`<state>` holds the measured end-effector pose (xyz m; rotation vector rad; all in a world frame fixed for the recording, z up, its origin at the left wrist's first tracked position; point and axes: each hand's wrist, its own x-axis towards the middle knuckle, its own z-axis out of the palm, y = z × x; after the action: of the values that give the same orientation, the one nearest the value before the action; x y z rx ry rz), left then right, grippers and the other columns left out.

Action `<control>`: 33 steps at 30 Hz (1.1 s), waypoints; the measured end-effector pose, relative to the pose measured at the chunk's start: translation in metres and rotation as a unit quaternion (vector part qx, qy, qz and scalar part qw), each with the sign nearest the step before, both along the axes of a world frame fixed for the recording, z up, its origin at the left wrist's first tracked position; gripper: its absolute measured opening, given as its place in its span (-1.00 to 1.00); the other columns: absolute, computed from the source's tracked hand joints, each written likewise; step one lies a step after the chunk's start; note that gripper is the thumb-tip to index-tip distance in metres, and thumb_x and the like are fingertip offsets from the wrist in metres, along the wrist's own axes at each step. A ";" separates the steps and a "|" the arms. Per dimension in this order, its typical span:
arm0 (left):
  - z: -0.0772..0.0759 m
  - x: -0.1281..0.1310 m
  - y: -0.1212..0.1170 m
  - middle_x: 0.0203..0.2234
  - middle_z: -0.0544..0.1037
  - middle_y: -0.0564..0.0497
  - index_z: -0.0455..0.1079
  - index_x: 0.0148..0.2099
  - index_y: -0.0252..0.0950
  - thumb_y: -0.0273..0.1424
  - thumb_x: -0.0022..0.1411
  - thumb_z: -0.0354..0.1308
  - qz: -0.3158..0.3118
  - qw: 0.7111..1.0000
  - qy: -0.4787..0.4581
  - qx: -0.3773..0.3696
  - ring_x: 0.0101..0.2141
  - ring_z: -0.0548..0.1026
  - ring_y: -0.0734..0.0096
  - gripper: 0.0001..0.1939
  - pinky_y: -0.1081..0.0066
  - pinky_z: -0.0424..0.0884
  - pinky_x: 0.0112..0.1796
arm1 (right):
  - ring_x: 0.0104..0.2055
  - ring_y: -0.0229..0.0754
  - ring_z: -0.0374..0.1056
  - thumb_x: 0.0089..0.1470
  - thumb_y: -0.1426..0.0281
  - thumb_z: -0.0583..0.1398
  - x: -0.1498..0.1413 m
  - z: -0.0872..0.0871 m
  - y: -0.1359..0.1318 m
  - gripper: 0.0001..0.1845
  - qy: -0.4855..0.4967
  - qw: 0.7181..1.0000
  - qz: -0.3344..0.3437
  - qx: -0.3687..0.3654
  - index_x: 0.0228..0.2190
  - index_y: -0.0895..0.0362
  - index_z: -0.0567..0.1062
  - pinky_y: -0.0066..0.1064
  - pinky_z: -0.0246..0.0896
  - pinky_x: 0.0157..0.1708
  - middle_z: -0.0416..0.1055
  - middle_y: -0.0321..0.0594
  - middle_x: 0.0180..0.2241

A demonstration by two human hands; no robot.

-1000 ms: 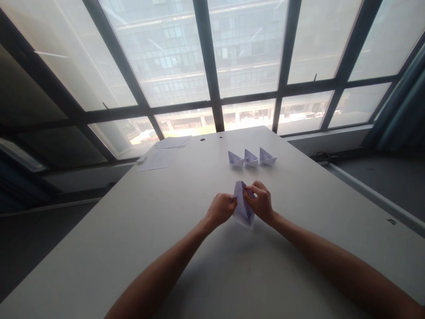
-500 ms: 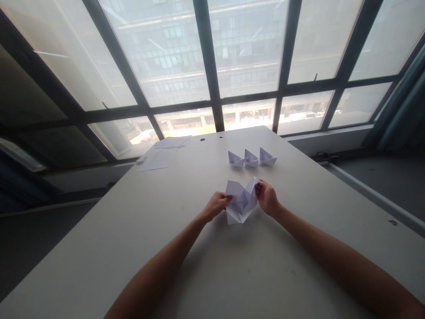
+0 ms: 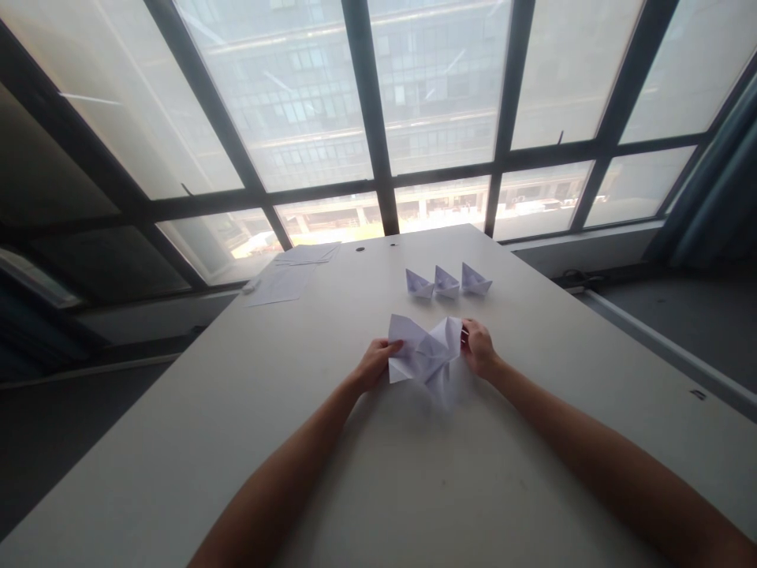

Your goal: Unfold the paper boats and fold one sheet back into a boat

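A folded sheet of white paper (image 3: pixel 426 353) is spread wide between my hands on the white table (image 3: pixel 331 442), its peaks and creases pulled apart. My left hand (image 3: pixel 376 364) grips its left corner, and my right hand (image 3: pixel 478 348) pinches its right corner. Its lower part sags toward the tabletop, slightly blurred. Beyond the hands stand a row of three white origami paper boats: the left one (image 3: pixel 419 284), the middle one (image 3: pixel 446 282) and the right one (image 3: pixel 476 279).
Loose paper sheets (image 3: pixel 282 284) lie at the table's far left, with a small white object (image 3: pixel 251 285) at their edge. Two small dark holes (image 3: pixel 360 248) mark the far end of the table. Large windows with dark frames (image 3: pixel 378 197) stand behind it.
My hands have moved apart, opening the paper wider and flatter. The left part of the paper now spreads further left, and its lower part hangs lower.
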<state>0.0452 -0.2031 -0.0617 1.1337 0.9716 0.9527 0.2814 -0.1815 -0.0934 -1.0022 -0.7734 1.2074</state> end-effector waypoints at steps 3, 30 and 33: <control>0.000 0.000 0.000 -0.47 0.60 -0.14 0.52 -0.36 -0.46 -0.15 -0.01 0.37 0.014 1.000 0.014 0.017 -0.50 0.52 0.31 -0.60 0.39 0.39 -0.43 | -0.53 -0.30 0.22 -0.04 0.18 0.18 -0.003 0.004 -0.006 -0.76 -0.004 1.000 -0.021 -0.014 -0.46 0.08 0.32 -0.48 0.13 -0.56 0.33 -0.34 -0.50; -0.008 -0.002 0.004 -0.36 0.62 -0.16 0.51 -0.22 -0.45 -0.13 0.02 0.36 0.038 0.998 -0.038 0.017 -0.44 0.55 0.29 -0.54 0.36 0.44 -0.37 | -0.60 -0.25 0.21 -0.10 0.03 0.23 -0.015 0.002 -0.021 -0.57 -0.086 0.996 0.026 -0.006 -0.48 0.18 0.45 -0.43 0.04 -0.61 0.36 -0.28 -0.61; -0.007 -0.002 0.004 -0.37 0.62 -0.15 0.50 -0.22 -0.45 -0.14 0.03 0.37 0.035 0.998 -0.047 0.010 -0.45 0.54 0.30 -0.55 0.37 0.44 -0.37 | -0.60 -0.25 0.20 -0.13 0.01 0.24 -0.015 0.003 -0.021 -0.55 -0.077 0.997 0.012 -0.008 -0.48 0.18 0.45 -0.43 0.06 -0.60 0.35 -0.29 -0.61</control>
<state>0.0430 -0.1989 -0.0689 1.0681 0.9323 1.0657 0.2661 -0.2025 -0.0900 -1.1117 -0.8996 1.1670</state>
